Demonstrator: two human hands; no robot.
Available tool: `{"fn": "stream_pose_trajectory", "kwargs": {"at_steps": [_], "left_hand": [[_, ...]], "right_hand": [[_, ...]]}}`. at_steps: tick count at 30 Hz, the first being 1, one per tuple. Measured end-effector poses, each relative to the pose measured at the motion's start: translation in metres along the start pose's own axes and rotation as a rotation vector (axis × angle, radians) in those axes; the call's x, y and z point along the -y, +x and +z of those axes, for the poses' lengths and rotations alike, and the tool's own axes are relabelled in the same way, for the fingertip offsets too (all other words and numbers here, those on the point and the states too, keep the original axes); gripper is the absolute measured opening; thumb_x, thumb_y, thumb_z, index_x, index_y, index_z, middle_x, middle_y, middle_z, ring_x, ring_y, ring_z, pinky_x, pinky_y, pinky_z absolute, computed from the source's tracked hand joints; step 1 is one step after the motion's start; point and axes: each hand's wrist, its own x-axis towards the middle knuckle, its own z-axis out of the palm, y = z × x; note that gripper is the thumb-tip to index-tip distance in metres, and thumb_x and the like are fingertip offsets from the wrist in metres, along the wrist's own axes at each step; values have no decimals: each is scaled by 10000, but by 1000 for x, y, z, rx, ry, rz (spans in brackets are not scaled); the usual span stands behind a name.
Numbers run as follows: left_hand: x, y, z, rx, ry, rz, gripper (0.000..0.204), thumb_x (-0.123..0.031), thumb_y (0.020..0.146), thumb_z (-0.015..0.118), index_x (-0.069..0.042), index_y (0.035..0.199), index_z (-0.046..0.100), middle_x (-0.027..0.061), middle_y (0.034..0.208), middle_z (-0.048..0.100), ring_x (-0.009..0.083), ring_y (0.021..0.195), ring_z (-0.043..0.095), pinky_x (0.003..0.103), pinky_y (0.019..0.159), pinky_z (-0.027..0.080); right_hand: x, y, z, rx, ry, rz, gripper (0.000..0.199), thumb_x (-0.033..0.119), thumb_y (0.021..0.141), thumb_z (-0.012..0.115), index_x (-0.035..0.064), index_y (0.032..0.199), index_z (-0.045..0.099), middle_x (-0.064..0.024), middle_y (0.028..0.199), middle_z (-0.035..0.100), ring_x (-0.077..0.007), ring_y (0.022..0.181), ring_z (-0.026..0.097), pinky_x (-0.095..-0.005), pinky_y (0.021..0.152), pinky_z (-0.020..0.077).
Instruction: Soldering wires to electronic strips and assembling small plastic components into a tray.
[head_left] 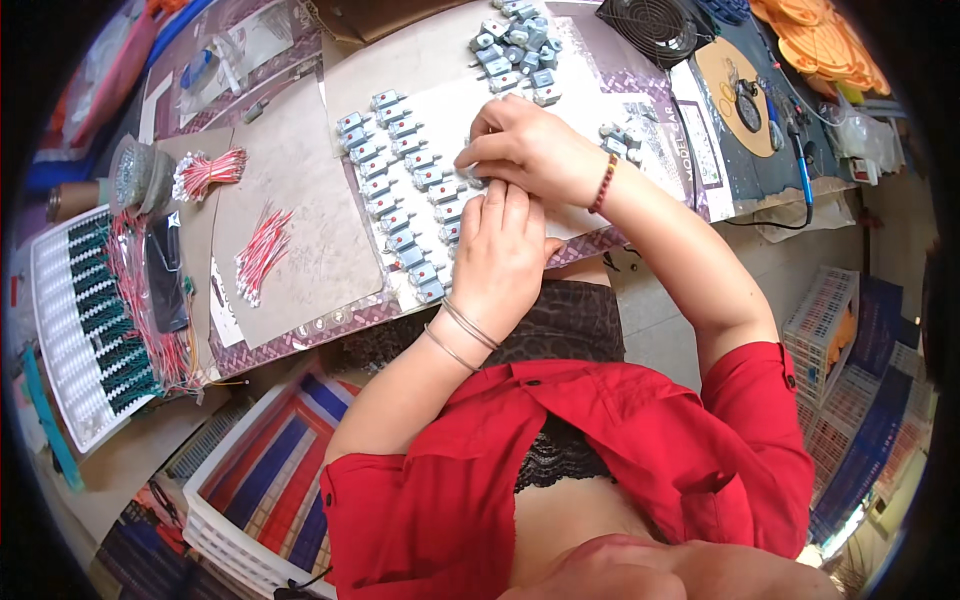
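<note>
- At the far left, a white tray (72,345) is filled with dark green and white rows; what they are is hard to make out.
- Red and white wires are laid on the table (345,317): a tied bunch (208,172) and a loose bunch (263,255).
- Small grey parts (407,145), many with red dots, are set in two long rows; the lower end of the right row is partly hidden by the left hand (497,240).
- The left hand's fingers are kept close together, and its fingertips are covered by the right hand (520,145).
- The right hand's fingers are bent in; a bit of grey is seen under them, but whether it is held cannot be told.
- Above, more grey parts are heaped in a pile (515,50).
- The black fan guard (655,28) is cut off at the top.
</note>
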Motion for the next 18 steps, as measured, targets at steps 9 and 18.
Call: {"fn": "stream_pose_trajectory", "kwargs": {"at_steps": [9,18], "left_hand": [[-1,-1,-8,-6,63,-62,737,-360,779,744,43,1346,499,181,1377,490,325,1248,466,470,1014,352],[10,6,-11,95,87,-86,827,-466,782,731,42,1379,470,192,1419,461,335,1324,413,502,1051,313]], "right_hand": [[-29,-9,-45,-113,-223,268,214,109,833,704,51,1039,699,-135,950,655,-314,904,641,-394,824,523],[-21,10,-24,-145,-284,201,275,54,814,663,41,1089,681,-159,975,641,-353,943,632,-413,867,519]]}}
